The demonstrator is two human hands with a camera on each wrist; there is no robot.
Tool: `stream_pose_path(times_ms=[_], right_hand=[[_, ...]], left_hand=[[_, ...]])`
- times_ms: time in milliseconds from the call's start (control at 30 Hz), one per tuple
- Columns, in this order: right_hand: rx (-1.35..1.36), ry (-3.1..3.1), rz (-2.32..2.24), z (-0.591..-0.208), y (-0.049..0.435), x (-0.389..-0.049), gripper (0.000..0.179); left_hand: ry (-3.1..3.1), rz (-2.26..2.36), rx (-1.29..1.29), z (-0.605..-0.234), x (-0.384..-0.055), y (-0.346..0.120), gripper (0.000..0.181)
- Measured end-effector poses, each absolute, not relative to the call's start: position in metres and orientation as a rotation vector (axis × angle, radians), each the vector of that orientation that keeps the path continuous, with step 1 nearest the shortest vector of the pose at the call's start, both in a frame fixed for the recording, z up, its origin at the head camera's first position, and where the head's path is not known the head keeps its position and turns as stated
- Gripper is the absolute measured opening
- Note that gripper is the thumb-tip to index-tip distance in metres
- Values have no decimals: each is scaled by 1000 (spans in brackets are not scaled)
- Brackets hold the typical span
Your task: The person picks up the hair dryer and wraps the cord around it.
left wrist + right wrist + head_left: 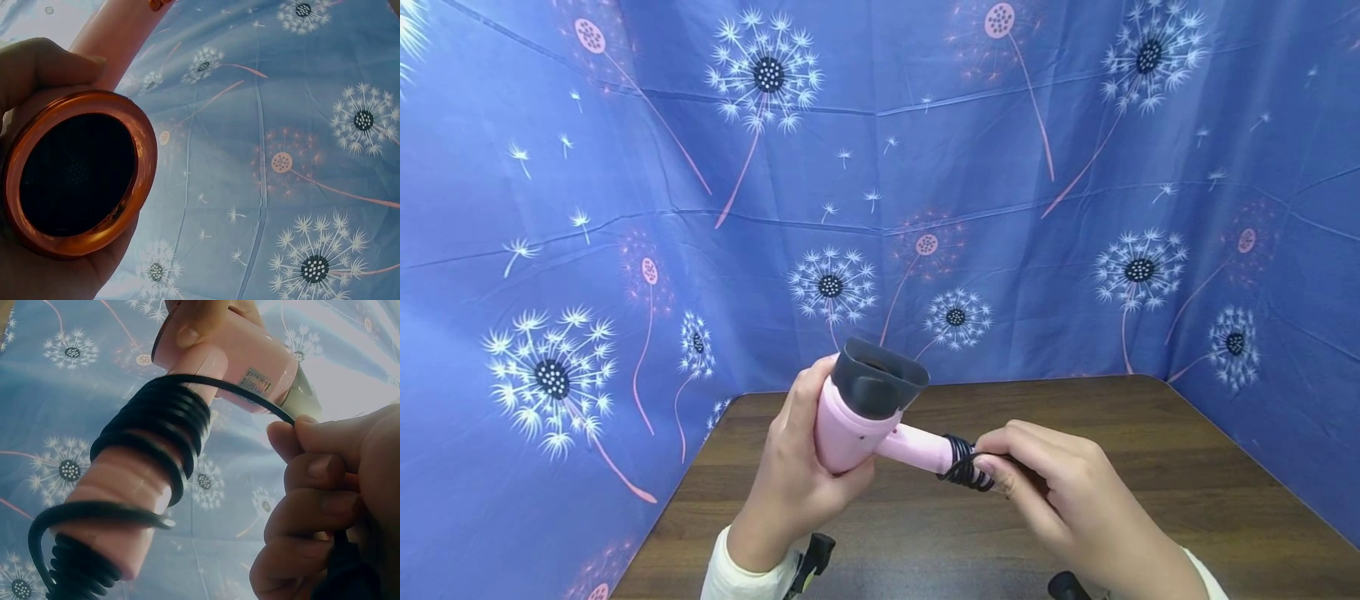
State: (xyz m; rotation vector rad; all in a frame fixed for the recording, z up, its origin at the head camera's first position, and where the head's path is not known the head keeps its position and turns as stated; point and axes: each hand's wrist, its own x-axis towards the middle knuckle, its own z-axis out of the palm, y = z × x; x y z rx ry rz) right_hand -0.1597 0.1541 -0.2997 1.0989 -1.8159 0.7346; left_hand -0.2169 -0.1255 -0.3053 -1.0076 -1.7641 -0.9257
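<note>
A pink hair dryer with a dark nozzle is held up above the table by my left hand, whose fingers wrap round its barrel. In the left wrist view its rear ring looks coppery around a dark intake. The handle points right, with several turns of black cord wound round it. My right hand pinches the cord between thumb and index finger beside the handle. In the right wrist view the cord runs taut from the coils to those fingertips, and a dark piece shows below the curled fingers.
A brown wood-grain table lies beneath the hands. Blue cloth printed with dandelions hangs behind it and on both sides. Dark wrist-worn pieces show at the bottom near the sleeves.
</note>
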Motion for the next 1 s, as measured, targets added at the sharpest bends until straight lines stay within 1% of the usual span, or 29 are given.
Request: stream_pose_path(times_ms=[100, 433, 667, 867, 1000], right_hand=[[1116, -1808, 747, -300, 155, -160, 5], [1138, -1787, 761, -300, 155, -163, 10], [1158, -1768, 781, -298, 153, -164, 5], [1176, -1762, 807, -297, 153, -163, 11], [1191, -1754, 820, -297, 152, -163, 12]], left_hand=[[-1755, -943, -1043, -305, -217, -126, 104], [-1761, -971, -1116, -305, -215, -128, 105], [-1789, -1027, -1156, -304, -212, -131, 106], [-1774, -1065, -1204, -304, -212, -132, 106], [-1761, -1120, -1245, -304, -212, -133, 105]])
